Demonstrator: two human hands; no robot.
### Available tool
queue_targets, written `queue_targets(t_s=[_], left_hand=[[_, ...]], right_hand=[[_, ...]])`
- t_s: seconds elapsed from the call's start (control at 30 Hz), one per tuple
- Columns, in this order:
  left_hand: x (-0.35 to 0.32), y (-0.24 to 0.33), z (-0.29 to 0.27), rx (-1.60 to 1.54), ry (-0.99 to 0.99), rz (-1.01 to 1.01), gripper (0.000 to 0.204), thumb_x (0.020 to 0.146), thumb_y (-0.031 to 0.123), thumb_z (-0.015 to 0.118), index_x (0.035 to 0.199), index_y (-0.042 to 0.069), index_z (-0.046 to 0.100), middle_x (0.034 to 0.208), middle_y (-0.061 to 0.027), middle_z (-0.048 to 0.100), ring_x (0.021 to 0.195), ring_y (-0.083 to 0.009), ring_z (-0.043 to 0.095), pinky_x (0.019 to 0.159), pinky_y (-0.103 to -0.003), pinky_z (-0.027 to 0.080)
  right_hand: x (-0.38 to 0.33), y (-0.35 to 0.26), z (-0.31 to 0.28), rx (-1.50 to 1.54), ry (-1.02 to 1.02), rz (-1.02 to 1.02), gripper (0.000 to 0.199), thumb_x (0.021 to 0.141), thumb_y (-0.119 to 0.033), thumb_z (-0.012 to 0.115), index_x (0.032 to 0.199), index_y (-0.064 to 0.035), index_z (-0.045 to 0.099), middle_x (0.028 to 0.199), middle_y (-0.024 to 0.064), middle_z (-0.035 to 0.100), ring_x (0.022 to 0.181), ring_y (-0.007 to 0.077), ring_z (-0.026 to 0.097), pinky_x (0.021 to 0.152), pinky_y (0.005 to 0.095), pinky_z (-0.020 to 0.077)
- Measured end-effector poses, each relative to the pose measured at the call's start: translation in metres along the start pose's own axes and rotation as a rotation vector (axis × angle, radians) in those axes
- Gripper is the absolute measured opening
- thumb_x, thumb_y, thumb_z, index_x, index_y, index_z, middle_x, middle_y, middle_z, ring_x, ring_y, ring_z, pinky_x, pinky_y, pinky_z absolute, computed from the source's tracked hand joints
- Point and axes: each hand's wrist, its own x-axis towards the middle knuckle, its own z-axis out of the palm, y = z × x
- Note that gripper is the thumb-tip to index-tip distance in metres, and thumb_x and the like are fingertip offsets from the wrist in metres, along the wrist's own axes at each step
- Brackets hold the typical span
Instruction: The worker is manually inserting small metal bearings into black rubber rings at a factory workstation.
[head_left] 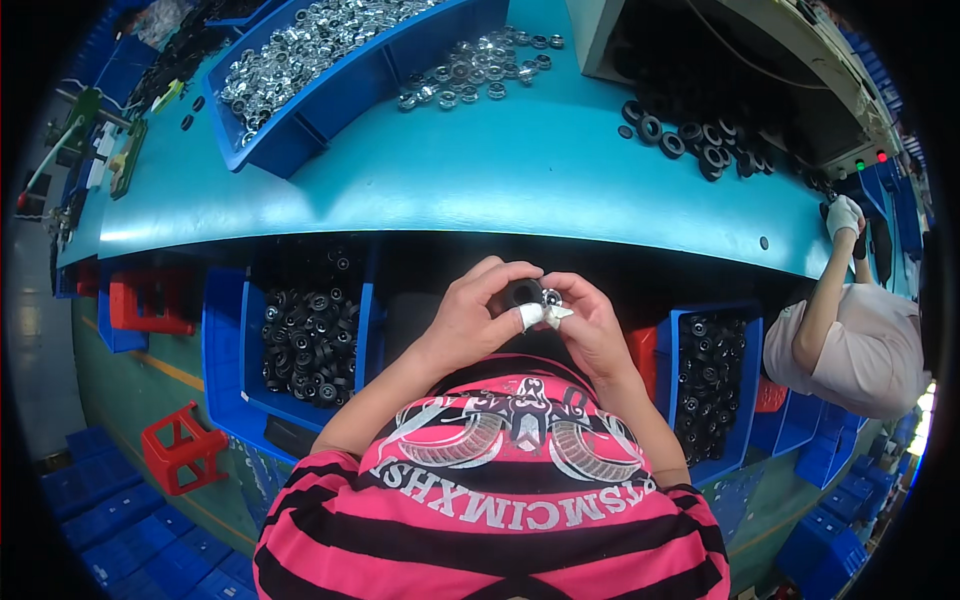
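Note:
Close in front of my chest, before the table's near edge, both hands meet. My left hand [472,312] is closed around a black rubber ring [522,293], its opening showing between thumb and fingers. With thumb and forefinger, my right hand [592,328] pinches a small shiny clear wheel hub [551,297] against the ring's right side. White tape wraps both thumb tips. Whether the hub sits partly inside the ring, I cannot tell.
A blue bin [300,150] of clear hubs stands on the turquoise table [450,195], loose hubs [480,68] beside it. Black rings [690,140] lie by a machine [600,40]. Bins of black wheels [310,345] flank me. At right, a co-worker [850,340] wears a white glove.

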Motion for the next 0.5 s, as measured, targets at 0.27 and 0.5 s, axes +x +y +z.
queue_targets(t_s=[0.27,0.5], left_hand=[[0.001,-0.008,0.007,-0.044,-0.06,-0.012,0.058,0.079,0.011,0.083,0.133,0.004,0.064,0.096,-0.0026,0.058,0.084,-0.012,0.057,0.069,-0.027,0.047],[0.0,-0.015,0.007,-0.111,-0.027,-0.066,0.058,0.079,0.012,0.083,0.133,0.005,0.064,0.094,0.0004,0.055,0.08,-0.0085,0.052,0.067,-0.024,0.043]], right_hand=[[-0.004,0.003,-0.002,0.104,0.055,0.04,0.034,0.093,0.001,0.064,0.127,0.0027,0.063,0.113,0.0105,0.069,0.099,0.0162,0.069,0.08,0.0285,0.0587],[-0.002,0.007,-0.009,0.055,0.173,0.027,0.035,0.093,0.002,0.065,0.128,0.0021,0.062,0.112,0.011,0.07,0.091,0.0153,0.069,0.079,0.0268,0.0582]])
